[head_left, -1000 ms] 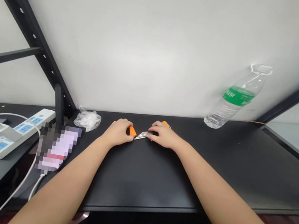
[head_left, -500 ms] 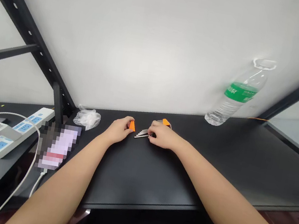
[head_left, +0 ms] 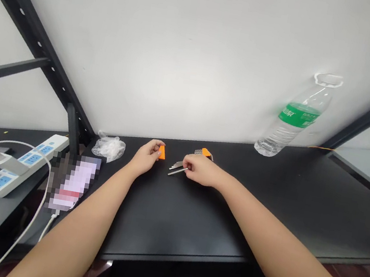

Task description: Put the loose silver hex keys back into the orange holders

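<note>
My left hand (head_left: 146, 158) is closed on a small orange plastic holder (head_left: 162, 152), gripping it at its left side above the black table. Pinched between the fingertips of my right hand (head_left: 199, 168) is a single metal hex key (head_left: 176, 171), its straight end pointing left towards the holder. Several more hex keys (head_left: 176, 165) lie just behind it, partly covered by my right hand. Beyond that hand is a second orange holder (head_left: 207, 153) with thin metal keys in it.
A large water bottle (head_left: 294, 117) with a green label stands against the wall at right. To the left are a crumpled clear plastic bag (head_left: 109, 148), a phone (head_left: 75, 183) on a white cable and a white power strip (head_left: 24, 165) with plugs. Black metal posts (head_left: 40, 44) frame the table.
My right hand has drawn one hex key slightly nearer, apart from the others. My left hand has shifted a little left with the orange holder, which is now turned more upright.
</note>
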Tool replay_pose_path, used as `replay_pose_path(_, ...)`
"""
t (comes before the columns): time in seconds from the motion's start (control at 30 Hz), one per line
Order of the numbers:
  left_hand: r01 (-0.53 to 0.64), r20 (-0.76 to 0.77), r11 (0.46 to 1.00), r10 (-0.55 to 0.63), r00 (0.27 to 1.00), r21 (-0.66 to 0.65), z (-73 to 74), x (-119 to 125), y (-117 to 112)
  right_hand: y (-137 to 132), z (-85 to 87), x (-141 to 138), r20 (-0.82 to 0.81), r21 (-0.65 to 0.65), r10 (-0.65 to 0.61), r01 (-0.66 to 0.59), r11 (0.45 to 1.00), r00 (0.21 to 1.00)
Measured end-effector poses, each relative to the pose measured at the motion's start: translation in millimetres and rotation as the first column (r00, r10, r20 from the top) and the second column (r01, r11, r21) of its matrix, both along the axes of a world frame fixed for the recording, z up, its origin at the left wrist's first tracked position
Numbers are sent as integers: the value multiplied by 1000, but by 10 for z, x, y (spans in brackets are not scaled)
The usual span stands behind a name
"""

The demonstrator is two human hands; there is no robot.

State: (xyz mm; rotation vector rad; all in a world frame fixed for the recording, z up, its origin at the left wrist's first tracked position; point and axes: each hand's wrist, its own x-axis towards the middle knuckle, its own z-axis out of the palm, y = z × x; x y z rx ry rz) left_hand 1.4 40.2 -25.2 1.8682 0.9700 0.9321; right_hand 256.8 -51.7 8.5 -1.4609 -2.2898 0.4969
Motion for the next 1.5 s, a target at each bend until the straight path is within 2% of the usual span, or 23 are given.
replay_pose_path(0.1, 23, 104, 997, -15, 994, -73, 38, 24, -8, 41, 7, 45, -171, 88, -12, 27, 996, 985)
replay_pose_path(0.2, 34, 166, 992, -14, 986, -121, 81, 52, -45, 58, -8, 51, -273, 160, -44, 91, 983, 961)
replay_pose_path(0.33, 56, 219, 987, -22, 976, -154, 111, 86, -97, 52, -20, 34, -322, 216, -52, 126, 968, 945)
replay_pose_path(0.47, 66, 230, 985, -28, 973, -160, 123, 101, -128, 61, -30, 45, -349, 216, -31, 113, 970, 936)
replay_pose_path(0.57, 71, 249, 981, -24, 968, -181, 140, 109, -149, 74, -37, 63, -394, 138, -47, 109, 984, 918)
replay_pose_path(0.67, 85, 260, 972, -26, 965, -219, 166, 127, -183, 72, -34, 50, -463, -46, -119, 110, 993, 878)
replay_pose_path(0.73, 100, 264, 966, -35, 964, -239, 187, 144, -213, 64, -32, 17, -536, -201, -176, 78, 976, 826)
replay_pose_path(0.8, 116, 268, 960, -45, 962, -256, 206, 164, -246, 56, -39, -31, -635, -305, -221, 23, 952, 740)
replay_pose_path(0.93, 158, 281, 947, -76, 957, -279, 233, 212, -312, 53, -89, -119, -780, -370, -268, -70, 927, 565)
replay_pose_path(1.0, 176, 278, 942, -94, 956, -286, 238, 240, -339, 54, -117, -146, -791, -398, -282, -105, 912, 544)
replay_pose_path(1.1, 201, 251, 937, -130, 959, -284, 241, 271, -369, 50, -143, -174, -781, -423, -281, -142, 895, 558)
replay_pose_path(1.23, 194, 109, 956, -173, 979, -219, 251, 257, -400, 45, -149, -194, -786, -418, -285, -133, 899, 549)
replay_pose_path(1.33, 211, -79, 976, -214, 974, -46, 273, 222, -434, 49, -149, -193, -793, -420, -305, -112, 901, 528)
replay_pose_path(1.43, 208, -258, 968, -167, 952, 139, 295, 211, -470, 47, -151, -204, -795, -425, -295, -141, 894, 529)
replay_pose_path(1.5, 187, -328, 960, -111, 938, 210, 303, 221, -484, 40, -153, -227, -796, -423, -276, -168, 890, 539)
